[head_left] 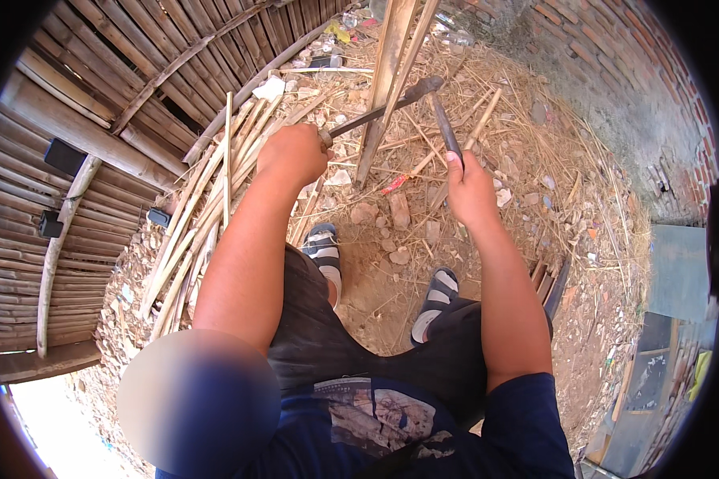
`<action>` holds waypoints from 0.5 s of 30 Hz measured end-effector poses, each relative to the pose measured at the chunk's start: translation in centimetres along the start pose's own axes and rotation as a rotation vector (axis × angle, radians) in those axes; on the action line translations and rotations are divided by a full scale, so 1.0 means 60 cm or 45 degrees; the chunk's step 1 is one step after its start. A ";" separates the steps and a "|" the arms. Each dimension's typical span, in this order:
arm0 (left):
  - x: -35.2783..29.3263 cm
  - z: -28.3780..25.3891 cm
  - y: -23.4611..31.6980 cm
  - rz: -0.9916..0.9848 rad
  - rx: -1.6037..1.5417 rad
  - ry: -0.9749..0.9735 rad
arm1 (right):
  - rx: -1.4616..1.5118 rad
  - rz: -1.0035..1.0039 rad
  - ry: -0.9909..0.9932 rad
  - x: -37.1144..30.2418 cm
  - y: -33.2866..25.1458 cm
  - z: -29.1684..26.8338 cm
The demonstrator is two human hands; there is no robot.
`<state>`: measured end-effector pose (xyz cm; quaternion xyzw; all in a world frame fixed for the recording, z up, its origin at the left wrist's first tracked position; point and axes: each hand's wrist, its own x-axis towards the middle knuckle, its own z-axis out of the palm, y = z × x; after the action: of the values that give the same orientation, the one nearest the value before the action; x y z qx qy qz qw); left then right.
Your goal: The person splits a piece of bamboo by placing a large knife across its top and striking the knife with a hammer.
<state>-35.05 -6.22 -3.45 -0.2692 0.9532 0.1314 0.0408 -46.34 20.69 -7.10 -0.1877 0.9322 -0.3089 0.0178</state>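
Left hand (pixel 293 153) grips a knife (pixel 358 122) (dark blade) at split bamboo (pixel 390 60), right hand (pixel 470 191) a dark rod (pixel 444 124).

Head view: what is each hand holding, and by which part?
Left hand: the knife, by its handle. Right hand: the dark-shafted tool, by its near end.

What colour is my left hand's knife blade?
The knife blade looks dark greyish brown; the head view shows it.

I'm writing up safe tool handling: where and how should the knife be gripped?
Probably grip the knife by its handle, coming from the left, as the left hand does: the handle is at that end, while the blade points rightward, across the bamboo.
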 end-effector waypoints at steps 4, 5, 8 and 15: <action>-0.003 -0.004 -0.006 -0.044 0.008 -0.020 | 0.247 -0.051 0.131 0.011 -0.019 -0.041; -0.004 -0.005 -0.007 -0.044 0.003 -0.021 | 0.324 -0.064 0.193 0.014 -0.022 -0.052; -0.002 -0.002 -0.018 -0.045 -0.018 -0.046 | 0.536 -0.060 0.315 0.009 -0.044 -0.066; 0.001 -0.001 -0.008 -0.034 0.039 -0.017 | -0.038 0.026 -0.065 0.014 -0.005 -0.001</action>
<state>-34.85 -6.63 -3.50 -0.2802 0.9512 0.1180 0.0530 -47.02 20.21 -6.82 -0.1861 0.9379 -0.2898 0.0420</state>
